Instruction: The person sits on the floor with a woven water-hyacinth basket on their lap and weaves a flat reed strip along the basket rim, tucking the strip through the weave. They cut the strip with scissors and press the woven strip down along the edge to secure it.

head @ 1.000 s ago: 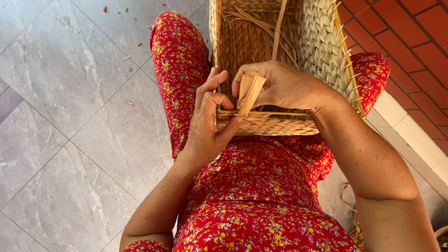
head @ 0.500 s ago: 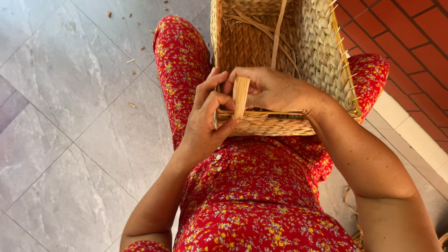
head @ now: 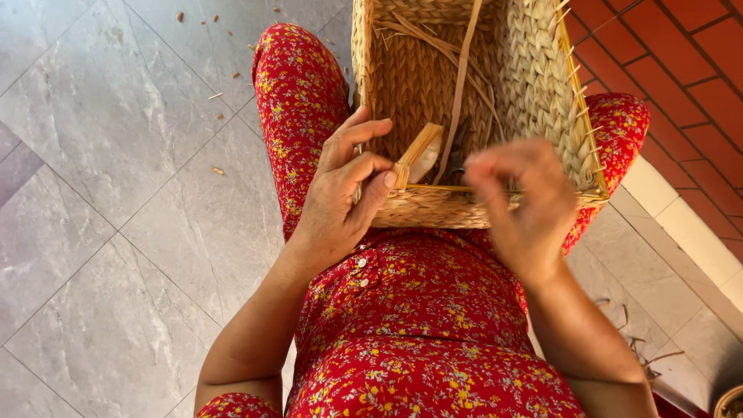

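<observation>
Nearest the camera is the person's lap in a red floral dress (head: 422,325), and on it rests a rectangular woven straw basket (head: 433,207), its near rim lying across the thighs and its far end reaching toward the knees. Left of the basket the floor is large grey marbled tiles (head: 101,193) with thin grout lines, strewn farther out with small bits of straw debris (head: 217,170); right of the basket a pale stone kerb (head: 681,224) runs diagonally, and beyond it lies red brick paving (head: 681,62). The left hand (head: 340,201) comes in from the lower left with the forearm bare, its fingers curled over the basket's near left corner, thumb and forefinger pinched on a short flat bundle of straw strips (head: 418,153) that leans just inside the rim. The right hand (head: 522,205) is raised over the near right part of the rim, blurred, fingers loosely bent and drawn together; whether it has hold of anything I cannot tell. Deeper inside the basket, a long flat straw strand (head: 463,70) runs from near the bundle up toward the far wall, with loose thinner fibres (head: 433,42) crossing the woven bottom beside it.
</observation>
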`<state>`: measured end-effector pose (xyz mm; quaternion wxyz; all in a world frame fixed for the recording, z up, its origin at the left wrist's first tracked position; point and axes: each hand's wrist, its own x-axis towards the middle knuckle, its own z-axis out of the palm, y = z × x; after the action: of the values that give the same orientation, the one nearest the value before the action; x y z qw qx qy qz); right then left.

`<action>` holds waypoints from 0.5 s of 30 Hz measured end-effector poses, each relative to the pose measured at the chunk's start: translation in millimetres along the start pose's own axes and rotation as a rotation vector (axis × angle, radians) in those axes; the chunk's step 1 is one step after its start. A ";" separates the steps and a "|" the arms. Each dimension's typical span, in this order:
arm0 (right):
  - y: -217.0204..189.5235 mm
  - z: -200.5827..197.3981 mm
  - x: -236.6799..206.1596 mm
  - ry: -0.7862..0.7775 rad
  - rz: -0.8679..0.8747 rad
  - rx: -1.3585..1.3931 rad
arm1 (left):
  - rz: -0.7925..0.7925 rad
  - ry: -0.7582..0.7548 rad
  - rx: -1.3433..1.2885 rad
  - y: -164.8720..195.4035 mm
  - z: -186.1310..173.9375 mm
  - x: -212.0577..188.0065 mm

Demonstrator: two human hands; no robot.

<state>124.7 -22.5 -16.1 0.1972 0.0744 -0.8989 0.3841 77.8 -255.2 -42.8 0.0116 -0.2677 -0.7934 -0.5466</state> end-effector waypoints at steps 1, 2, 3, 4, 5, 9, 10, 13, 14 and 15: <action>-4.9 4.4 -9.7 -0.027 -0.067 -0.021 | 0.011 0.017 0.030 0.4 1.4 0.7; -7.6 9.2 -16.1 -0.053 -0.131 -0.044 | 0.008 0.028 0.063 0.7 2.6 1.0; -8.3 14.4 -19.3 -0.053 -0.163 -0.071 | 0.007 0.036 0.094 1.2 3.9 1.3; -8.6 19.6 -20.4 -0.050 -0.198 -0.099 | 0.010 0.046 0.127 1.5 5.0 2.0; -8.5 24.6 -19.7 -0.047 -0.236 -0.125 | 0.013 0.051 0.127 1.9 5.6 2.5; -8.7 40.0 -12.6 -0.013 -0.322 -0.178 | 0.004 0.074 0.143 2.5 7.0 2.1; -8.4 43.1 -11.2 0.000 -0.339 -0.190 | -0.002 0.070 0.144 2.0 7.7 2.2; -4.0 50.3 -10.6 0.038 -0.412 -0.206 | 0.008 0.072 0.154 -1.0 9.7 2.5; -1.4 52.5 -11.4 0.051 -0.441 -0.206 | 0.007 0.073 0.138 -1.8 10.3 1.8; 1.6 54.4 -12.4 0.062 -0.453 -0.215 | 0.006 0.072 0.120 -2.2 11.1 0.6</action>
<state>119.3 -60.8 -56.4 0.3124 0.2408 -0.8885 0.2344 79.4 -245.8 -49.0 0.0580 -0.2490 -0.8230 -0.5073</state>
